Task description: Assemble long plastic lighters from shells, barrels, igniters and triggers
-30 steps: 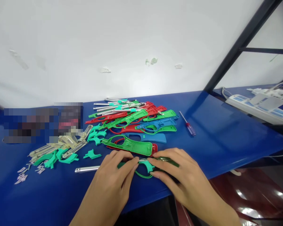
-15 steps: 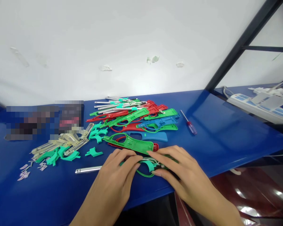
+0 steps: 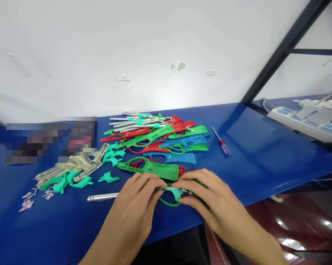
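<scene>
While my left hand (image 3: 138,200) pinches the metal tube (image 3: 102,197), my right hand (image 3: 214,195) pinches the teal piece (image 3: 176,193). Uneven pressure could flick them off the near edge of the tabletop (image 3: 179,219).

The location appears to be a workshop assembly station. Indicators: a smooth blue tabletop (image 3: 254,147) carrying grouped green, red and blue plastic casing halves (image 3: 163,132) and curved teal plastic parts (image 3: 109,177); a purple-handled screwdriver (image 3: 224,147); a long white power strip (image 3: 306,126); a dark metal frame (image 3: 286,48).
</scene>
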Available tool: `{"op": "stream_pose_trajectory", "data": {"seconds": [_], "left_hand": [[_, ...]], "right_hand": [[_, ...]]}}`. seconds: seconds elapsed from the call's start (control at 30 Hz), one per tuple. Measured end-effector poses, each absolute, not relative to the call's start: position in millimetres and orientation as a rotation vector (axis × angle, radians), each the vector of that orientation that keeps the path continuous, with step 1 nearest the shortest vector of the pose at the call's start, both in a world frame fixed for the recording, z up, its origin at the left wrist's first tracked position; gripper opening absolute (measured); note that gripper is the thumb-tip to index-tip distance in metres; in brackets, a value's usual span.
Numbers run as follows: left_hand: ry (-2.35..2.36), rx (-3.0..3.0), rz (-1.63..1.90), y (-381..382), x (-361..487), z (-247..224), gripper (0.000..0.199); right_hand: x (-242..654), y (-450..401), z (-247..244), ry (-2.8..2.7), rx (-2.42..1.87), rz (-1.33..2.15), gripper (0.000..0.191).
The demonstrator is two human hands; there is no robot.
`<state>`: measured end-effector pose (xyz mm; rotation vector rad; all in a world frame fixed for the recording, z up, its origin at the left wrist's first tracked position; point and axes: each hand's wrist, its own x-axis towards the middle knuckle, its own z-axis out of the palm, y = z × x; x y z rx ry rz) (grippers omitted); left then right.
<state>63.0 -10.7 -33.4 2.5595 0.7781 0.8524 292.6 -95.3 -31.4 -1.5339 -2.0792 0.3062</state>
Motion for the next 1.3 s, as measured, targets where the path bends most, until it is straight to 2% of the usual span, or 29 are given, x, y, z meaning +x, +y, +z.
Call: {"op": "stream_pose_trajectory", "data": {"seconds": [0.27, 0.9, 1.3], "left_hand": [[0.76, 2.592, 0.871, -12.5, 61.5, -33.9, 0.029], [0.743, 2.552, 0.917, -15.2, 60.4, -31.5, 0.026], [0.784, 2.56, 0.947, -19.2, 61.2, -28.9, 0.022]], "right_hand": [[294.5, -95.5, -33.5, -2.079, -1.533, 0.27, 0.027], [295.3, -96.8, -33.2, -2.084, -1.451, 0.217, 0.021], [297.7, -97.2, -35.2, -2.102, -1.39, 0.197, 0.027]]}}
